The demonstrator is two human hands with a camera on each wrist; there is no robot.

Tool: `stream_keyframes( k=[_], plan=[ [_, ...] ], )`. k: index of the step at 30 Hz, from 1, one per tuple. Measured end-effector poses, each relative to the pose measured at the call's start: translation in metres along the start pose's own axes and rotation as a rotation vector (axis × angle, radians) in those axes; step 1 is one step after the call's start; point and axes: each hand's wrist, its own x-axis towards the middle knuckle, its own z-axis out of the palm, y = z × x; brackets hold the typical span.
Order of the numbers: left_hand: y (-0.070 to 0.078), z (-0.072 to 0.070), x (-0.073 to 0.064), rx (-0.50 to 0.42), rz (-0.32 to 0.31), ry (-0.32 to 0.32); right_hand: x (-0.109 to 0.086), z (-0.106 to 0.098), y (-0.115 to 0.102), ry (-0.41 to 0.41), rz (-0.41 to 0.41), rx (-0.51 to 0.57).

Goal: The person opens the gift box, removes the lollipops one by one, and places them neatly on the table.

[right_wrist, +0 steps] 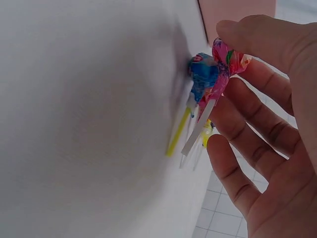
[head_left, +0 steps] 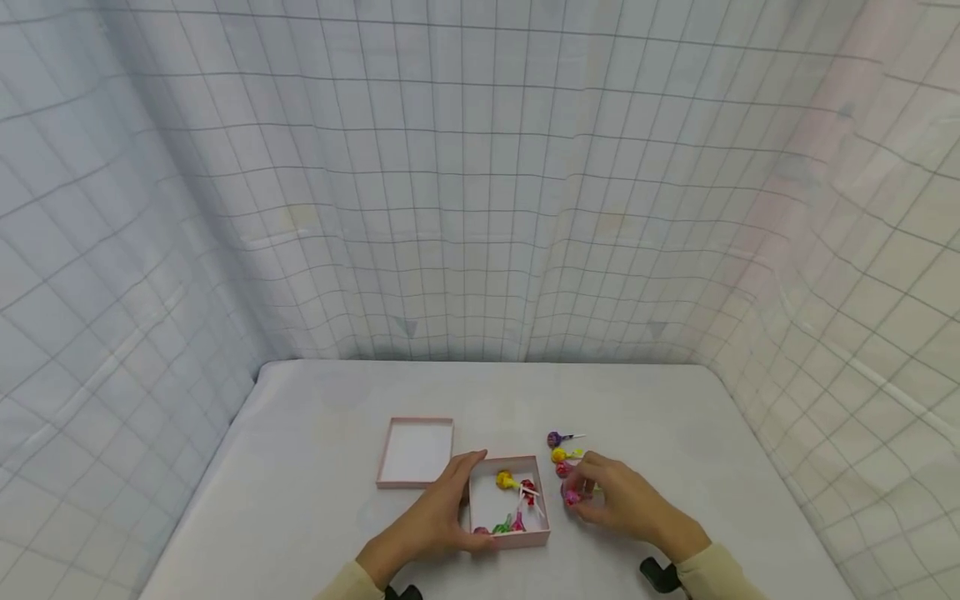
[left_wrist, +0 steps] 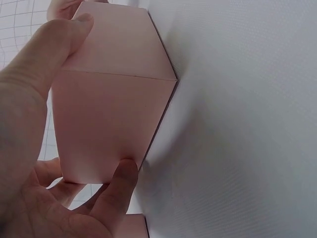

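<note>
My left hand (head_left: 435, 515) grips a shallow, open pink box (head_left: 519, 541), thumb on its near wall and fingers along its left side; the left wrist view shows the box's pink outer walls (left_wrist: 106, 119). Inside lie several wrapped lollipops, among them a yellow lollipop (head_left: 505, 480), a red one, a green one and a pink one. To the right of the box, my right hand (head_left: 626, 502) pinches a pink-wrapped lollipop (right_wrist: 221, 74) by its head between thumb and fingers, white stick hanging free. A blue-wrapped lollipop (right_wrist: 203, 72) with a yellow stick appears right behind it.
Beyond my right hand, a purple lollipop (head_left: 554, 439), a yellow lollipop (head_left: 559, 455) and a red lollipop (head_left: 563, 470) lie in a row on the white table (head_left: 315, 467). A pink-edged lid (head_left: 416, 451) rests left of the box, white inside up. Checked curtains (head_left: 480, 208) surround the table.
</note>
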Motion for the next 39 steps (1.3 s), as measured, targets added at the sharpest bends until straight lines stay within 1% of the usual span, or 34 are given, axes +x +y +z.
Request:
stream_keyframes(
  k=[5,7,11,15,18,21,25,28,35,39],
  plan=[
    [-0.001,-0.001,-0.001,-0.002,-0.029,-0.002,-0.001,0.007,0.001,0.008,-0.019,0.002],
    [-0.001,-0.001,-0.001,-0.003,-0.033,-0.004,-0.002,0.01,0.001,0.005,-0.013,-0.006],
    [-0.002,-0.001,-0.001,-0.007,-0.025,-0.005,-0.003,0.014,0.001,-0.013,0.026,-0.019],
    [-0.001,0.0,-0.002,-0.008,-0.001,0.001,-0.004,0.015,0.001,-0.01,0.053,-0.032],
    [0.0,0.0,-0.002,-0.007,0.013,0.005,-0.005,0.016,0.001,0.009,0.047,-0.05],
    [0.0,0.001,-0.003,-0.011,0.022,0.01,-0.006,0.016,0.001,0.033,0.019,-0.066],
    [0.0,0.001,-0.003,-0.007,0.018,0.011,-0.007,0.015,0.0,0.053,-0.011,-0.076],
    [-0.001,0.001,-0.002,-0.002,0.012,0.006,-0.007,0.014,0.001,0.049,-0.011,-0.073],
    [-0.003,0.002,0.0,-0.007,-0.01,0.0,-0.007,0.011,0.0,0.018,0.022,-0.07],
    [-0.003,0.003,0.0,-0.001,-0.002,0.003,-0.008,0.009,-0.001,0.051,-0.008,-0.095]
  ],
)
